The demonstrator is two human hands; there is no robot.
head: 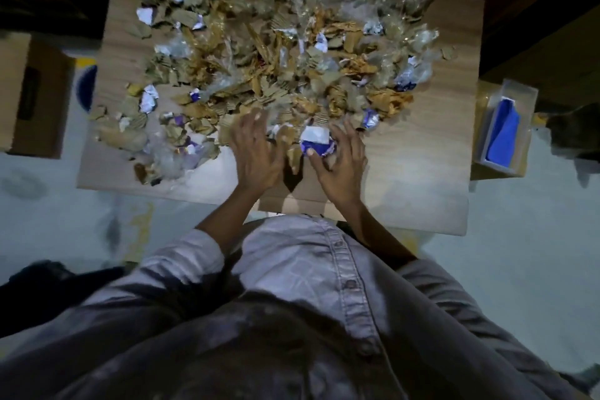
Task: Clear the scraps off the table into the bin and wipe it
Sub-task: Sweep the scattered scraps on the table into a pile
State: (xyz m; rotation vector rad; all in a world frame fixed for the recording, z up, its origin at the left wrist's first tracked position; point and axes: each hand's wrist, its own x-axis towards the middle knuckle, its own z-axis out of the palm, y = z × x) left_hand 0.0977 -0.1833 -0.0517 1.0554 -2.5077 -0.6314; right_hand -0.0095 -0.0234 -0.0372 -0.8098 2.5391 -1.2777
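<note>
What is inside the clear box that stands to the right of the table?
Inside the clear box a folded blue cloth stands on end, with something white at its top. The cloth covers the bottom of the box, so anything beneath it cannot be seen.

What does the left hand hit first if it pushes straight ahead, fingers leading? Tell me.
Probably the torn cardboard scraps of the pile, right at the left hand's fingertips; they seem to touch its near edge already. Depth is hard to judge from above.

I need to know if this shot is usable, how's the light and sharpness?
Head view: dim, lit mainly on the table; scraps readable but soft; both hands, left hand and right hand, slightly motion-blurred; corners dark, edges bowed by the wide lens.
</note>
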